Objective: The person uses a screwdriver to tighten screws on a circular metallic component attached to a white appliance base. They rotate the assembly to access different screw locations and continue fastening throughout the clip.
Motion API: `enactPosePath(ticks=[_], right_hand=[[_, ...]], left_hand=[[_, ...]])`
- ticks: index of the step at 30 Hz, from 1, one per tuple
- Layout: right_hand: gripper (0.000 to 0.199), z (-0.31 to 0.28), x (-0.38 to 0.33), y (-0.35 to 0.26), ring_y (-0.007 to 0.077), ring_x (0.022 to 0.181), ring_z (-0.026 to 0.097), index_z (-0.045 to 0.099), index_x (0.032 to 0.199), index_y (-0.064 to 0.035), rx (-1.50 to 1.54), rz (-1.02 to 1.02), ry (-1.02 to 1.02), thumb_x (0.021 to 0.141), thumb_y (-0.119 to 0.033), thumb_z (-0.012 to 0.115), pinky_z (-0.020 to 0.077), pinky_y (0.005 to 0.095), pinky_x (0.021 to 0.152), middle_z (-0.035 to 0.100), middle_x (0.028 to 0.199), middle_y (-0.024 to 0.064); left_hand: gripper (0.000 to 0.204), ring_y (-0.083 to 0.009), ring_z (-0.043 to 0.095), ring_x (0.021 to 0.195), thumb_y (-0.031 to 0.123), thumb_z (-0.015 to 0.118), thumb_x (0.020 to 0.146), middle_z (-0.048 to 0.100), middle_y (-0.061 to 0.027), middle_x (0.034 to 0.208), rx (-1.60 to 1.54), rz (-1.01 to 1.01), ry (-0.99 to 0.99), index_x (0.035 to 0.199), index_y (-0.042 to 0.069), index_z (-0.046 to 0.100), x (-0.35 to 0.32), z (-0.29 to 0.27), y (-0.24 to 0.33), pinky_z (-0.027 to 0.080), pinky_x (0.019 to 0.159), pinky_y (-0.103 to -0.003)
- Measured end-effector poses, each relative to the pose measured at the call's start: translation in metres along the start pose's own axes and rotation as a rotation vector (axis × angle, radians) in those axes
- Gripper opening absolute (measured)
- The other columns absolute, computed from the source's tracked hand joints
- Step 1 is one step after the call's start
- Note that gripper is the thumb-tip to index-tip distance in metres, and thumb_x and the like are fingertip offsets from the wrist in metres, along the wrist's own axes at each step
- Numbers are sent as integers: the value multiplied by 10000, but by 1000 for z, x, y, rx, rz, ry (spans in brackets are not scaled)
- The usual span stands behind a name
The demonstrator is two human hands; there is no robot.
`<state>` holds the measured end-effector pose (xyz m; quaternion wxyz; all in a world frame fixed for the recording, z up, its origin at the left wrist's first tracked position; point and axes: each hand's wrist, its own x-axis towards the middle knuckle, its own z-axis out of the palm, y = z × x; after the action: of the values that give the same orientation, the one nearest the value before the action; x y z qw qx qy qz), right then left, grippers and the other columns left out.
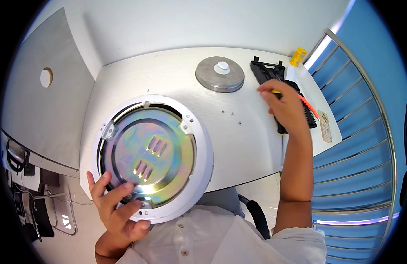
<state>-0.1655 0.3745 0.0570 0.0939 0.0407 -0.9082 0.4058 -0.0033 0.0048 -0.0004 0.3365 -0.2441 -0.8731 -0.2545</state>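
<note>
A round white appliance (pixel 204 145) lies with its iridescent, slotted metal plate (pixel 124 145) facing up, near the table's front left. My left hand (pixel 115 207) grips its lower left rim, the thumb at the outer side and fingertips reaching over onto the plate. Screw tabs show around the rim. Over on the right, my right hand (pixel 285 103) is closed in a pinch above a black tool case (pixel 258 70). A bit of yellow shows at its fingers; what it belongs to is hidden. Several small screws (pixel 239 123) lie between the appliance and that hand.
A round metal lid with a white knob (pixel 216 79) lies at the back. Beside the case are a yellow item (pixel 298 57), an orange-red flexible shaft (pixel 308 105) and a small card of parts (pixel 325 126). A grey panel (pixel 45 110) stands left, a metal railing (pixel 379 101) right.
</note>
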Motion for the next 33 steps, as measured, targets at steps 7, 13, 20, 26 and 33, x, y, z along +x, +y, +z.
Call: enactPosePath(ticks=[7, 13, 20, 26, 33], right_hand=[[110, 67, -1, 71, 295, 911, 611, 654, 880, -92, -620, -16, -274, 824, -155, 583, 493, 399, 769, 646, 925, 98], [67, 90, -3, 87, 324, 878, 612, 603, 835, -66, -735, -95, -151, 808, -114, 564, 488, 428, 763, 630, 903, 122], [83, 81, -5, 75, 320, 828, 613, 598, 829, -43, -660, -146, -133, 801, -117, 624, 477, 409, 719, 628, 848, 125], [65, 37, -61, -81, 221, 655, 525, 589, 741, -31, -62, -766, 75, 743, -26, 655, 416, 300, 592, 537, 725, 89], [214, 48, -88, -191, 153, 602, 475, 586, 879, -106, -65, -1231, 28, 779, -216, 740, 376, 269, 507, 516, 806, 61]], left_hand=[[369, -412, 449, 1209, 486, 527, 875, 615, -76, 1098, -9, -10, 16, 822, 123, 561, 2, 2, 1, 152, 1067, -649], [344, -403, 469, 1193, 467, 599, 822, 644, -95, 1085, -24, 19, 24, 800, 125, 632, 6, 0, -1, 135, 1080, -611], [323, -358, 477, 1208, 447, 638, 789, 647, -89, 1110, -82, -7, 86, 824, 131, 698, 6, -3, 2, 112, 1089, -574], [201, -352, 480, 1201, 298, 632, 800, 625, -120, 1141, -137, 11, 154, 848, 120, 713, 27, -17, 2, 207, 1082, -506], [203, -348, 448, 1229, 275, 628, 839, 555, -205, 1218, -862, 58, -93, 844, 80, 687, 97, -45, 8, 312, 1034, -477]])
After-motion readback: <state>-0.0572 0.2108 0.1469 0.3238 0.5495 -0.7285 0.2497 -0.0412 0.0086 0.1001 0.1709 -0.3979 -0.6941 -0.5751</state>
